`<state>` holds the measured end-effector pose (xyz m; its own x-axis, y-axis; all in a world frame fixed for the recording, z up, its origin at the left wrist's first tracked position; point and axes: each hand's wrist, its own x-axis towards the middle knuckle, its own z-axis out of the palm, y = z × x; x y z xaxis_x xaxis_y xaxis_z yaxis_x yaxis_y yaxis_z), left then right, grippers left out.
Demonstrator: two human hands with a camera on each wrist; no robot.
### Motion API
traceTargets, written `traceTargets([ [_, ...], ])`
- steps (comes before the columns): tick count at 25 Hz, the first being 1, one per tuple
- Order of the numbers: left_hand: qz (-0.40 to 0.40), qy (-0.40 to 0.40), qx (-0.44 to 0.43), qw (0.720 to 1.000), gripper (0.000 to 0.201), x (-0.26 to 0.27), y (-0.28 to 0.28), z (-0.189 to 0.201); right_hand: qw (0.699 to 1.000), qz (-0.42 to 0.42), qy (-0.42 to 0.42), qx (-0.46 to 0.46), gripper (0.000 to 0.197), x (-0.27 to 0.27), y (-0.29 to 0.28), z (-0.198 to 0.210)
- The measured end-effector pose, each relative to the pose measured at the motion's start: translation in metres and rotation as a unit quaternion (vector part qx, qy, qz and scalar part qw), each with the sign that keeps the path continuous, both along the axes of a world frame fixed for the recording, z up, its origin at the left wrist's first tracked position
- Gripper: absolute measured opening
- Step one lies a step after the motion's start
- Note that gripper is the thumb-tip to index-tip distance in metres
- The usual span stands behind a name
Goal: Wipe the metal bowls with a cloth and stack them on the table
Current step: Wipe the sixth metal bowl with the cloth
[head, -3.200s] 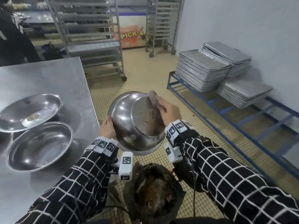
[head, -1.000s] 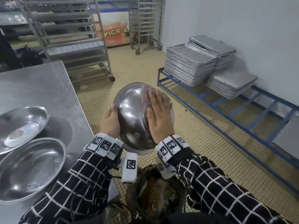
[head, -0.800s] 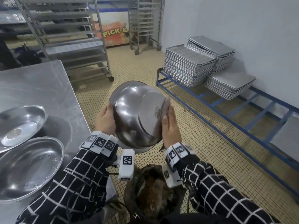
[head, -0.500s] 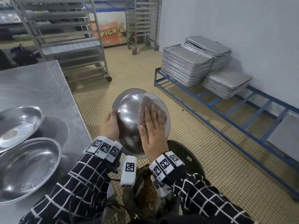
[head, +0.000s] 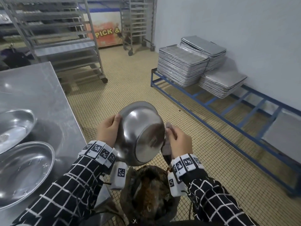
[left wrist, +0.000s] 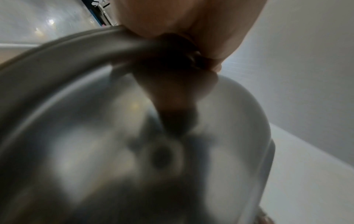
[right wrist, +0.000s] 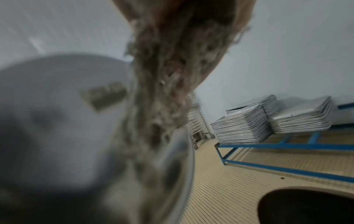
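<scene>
Between the person's two hands, above a dark round bin of brown scraps (head: 151, 194), a round shiny metal bowl (head: 141, 132) is held tipped on its side, its flat underside turned toward the wearer and its open mouth facing away and down to the left. The left hand (head: 108, 130) grips the bowl's rim on the left: the thumb lies over the outer wall, and the left wrist view shows the fingers (left wrist: 178, 98) curled over the rim (left wrist: 72, 50) into the hollow. The right hand (head: 178, 143) is closed round a crumpled grey-brown cloth (head: 168, 137), which is pressed against the bowl's right edge; from the right wrist the frayed cloth (right wrist: 162, 91) hangs from the fingers down along the bowl's base (right wrist: 57, 106), beside a small rectangular sticker (right wrist: 104, 94).

Left of the left-hand fingers lies a stainless steel table (head: 40, 95), and on it two wide, shallow metal bowls sit side by side, mouths up: one farther (head: 13, 126) and one nearer (head: 22, 170), just beside each other.

Beyond the right-hand fingers, against the pale wall, piles of flat metal baking trays (head: 182, 67) rest on a low blue metal frame (head: 228, 121). Wheeled steel racks (head: 65, 38) stand on the yellow tiled floor (head: 130, 82) farther off.
</scene>
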<state>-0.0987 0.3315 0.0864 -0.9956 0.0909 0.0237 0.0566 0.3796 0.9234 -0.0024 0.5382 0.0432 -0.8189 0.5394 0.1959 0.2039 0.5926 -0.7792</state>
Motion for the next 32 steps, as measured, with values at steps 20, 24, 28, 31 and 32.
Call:
traceTargets([
  [20,-0.106,0.048,-0.092,0.989,0.041,-0.001,0.012,0.007,0.998,0.037,0.040,-0.043,0.032,-0.014,-0.026,0.016],
  [24,-0.107,0.060,-0.094,0.988,0.039,0.001,0.021,0.007,0.976,0.163,0.056,0.132,0.043,-0.018,-0.055,0.010],
  [28,-0.110,0.077,-0.078,0.988,0.040,0.002,0.022,0.007,0.983,0.096,0.077,0.135,0.048,-0.029,-0.041,0.011],
  [31,-0.092,0.065,-0.050,0.992,0.041,0.002,0.016,0.005,0.994,0.011,0.018,-0.111,0.048,-0.024,-0.015,0.004],
  [32,-0.083,0.061,-0.036,0.994,0.041,0.001,0.013,0.004,0.977,-0.022,-0.013,-0.212,0.047,-0.021,-0.004,-0.002],
])
